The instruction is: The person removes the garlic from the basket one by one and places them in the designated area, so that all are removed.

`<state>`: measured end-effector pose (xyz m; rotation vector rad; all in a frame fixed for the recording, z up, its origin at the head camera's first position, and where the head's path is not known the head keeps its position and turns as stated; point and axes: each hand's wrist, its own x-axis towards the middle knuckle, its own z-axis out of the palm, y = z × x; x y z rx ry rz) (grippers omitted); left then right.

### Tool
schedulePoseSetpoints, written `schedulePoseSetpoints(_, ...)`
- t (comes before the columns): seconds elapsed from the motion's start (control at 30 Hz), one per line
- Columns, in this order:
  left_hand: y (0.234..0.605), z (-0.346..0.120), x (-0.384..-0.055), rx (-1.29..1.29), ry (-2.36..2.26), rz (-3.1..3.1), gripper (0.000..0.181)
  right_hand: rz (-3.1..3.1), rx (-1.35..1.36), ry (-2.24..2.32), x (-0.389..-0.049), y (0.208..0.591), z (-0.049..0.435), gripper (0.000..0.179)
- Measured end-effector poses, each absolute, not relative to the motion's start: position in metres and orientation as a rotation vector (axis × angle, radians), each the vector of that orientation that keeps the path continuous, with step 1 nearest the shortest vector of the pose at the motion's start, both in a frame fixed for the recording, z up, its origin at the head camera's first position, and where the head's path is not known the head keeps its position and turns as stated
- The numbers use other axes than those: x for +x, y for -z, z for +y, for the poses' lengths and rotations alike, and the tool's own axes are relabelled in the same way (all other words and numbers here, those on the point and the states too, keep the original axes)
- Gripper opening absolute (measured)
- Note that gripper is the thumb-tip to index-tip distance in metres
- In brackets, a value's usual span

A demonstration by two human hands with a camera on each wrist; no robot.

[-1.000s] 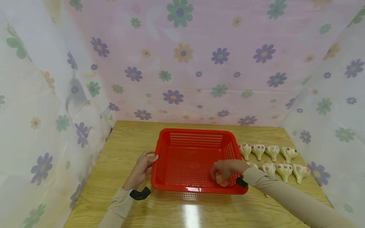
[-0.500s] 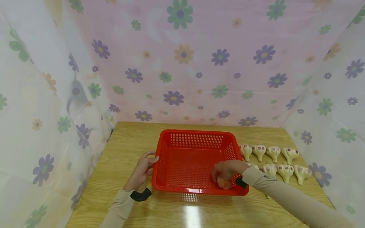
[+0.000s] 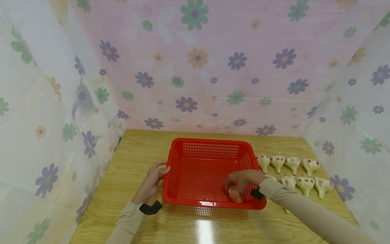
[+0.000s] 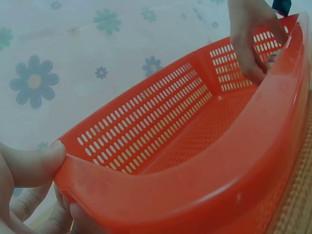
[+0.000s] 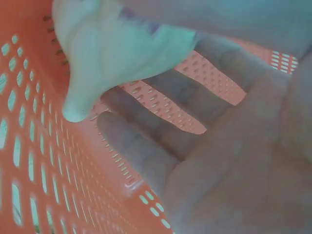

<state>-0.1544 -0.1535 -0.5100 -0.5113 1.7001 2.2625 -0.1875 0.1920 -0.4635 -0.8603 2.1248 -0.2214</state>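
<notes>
A red plastic basket (image 3: pixel 210 203) with slotted walls stands on the wooden table. My left hand (image 3: pixel 151 179) grips its left rim, thumb on top and fingers underneath, as the left wrist view also shows. Reaching down inside the front right part of the basket is my right hand (image 3: pixel 242 181). It holds a garlic bulb (image 5: pixel 107 53) between thumb and fingers, low over the basket floor. White with purple patches, the bulb has its stem pointing toward a slotted wall in the right wrist view. In the left wrist view only a bit of the garlic shows behind the rim.
Several more garlic bulbs (image 3: pixel 293 165) lie in rows on the table right of the basket, some partly hidden by the right sleeve (image 3: pixel 300 203). Flowered cloth walls (image 3: pixel 210 88) enclose the table (image 3: pixel 137 145) at the back and both sides.
The right hand shifts only slightly inside the basket, and the garlic in it turns a little. The left hand and basket stay in place.
</notes>
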Motion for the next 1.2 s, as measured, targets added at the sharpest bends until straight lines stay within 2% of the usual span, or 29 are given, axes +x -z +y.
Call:
schedulePoseSetpoints(0.33, 0.51, -0.153, -0.155, -0.526, -2.257, 1.719, 0.039, 2.182, -0.737, 0.454, -0.191, 0.457, 0.2, 0.046)
schedulePoseSetpoints(0.8, 0.507, -0.152, -0.15, -0.463, -2.251, 1.743, 0.041, 2.166, -0.794, 0.766, -0.194, 0.437, 0.227, 0.038)
schedulePoseSetpoints(1.2, 0.507, -0.151, -0.15, -0.486, -2.259, 1.727, 0.04, 2.178, -0.738, 0.901, -0.186, 0.415, 0.247, 0.041)
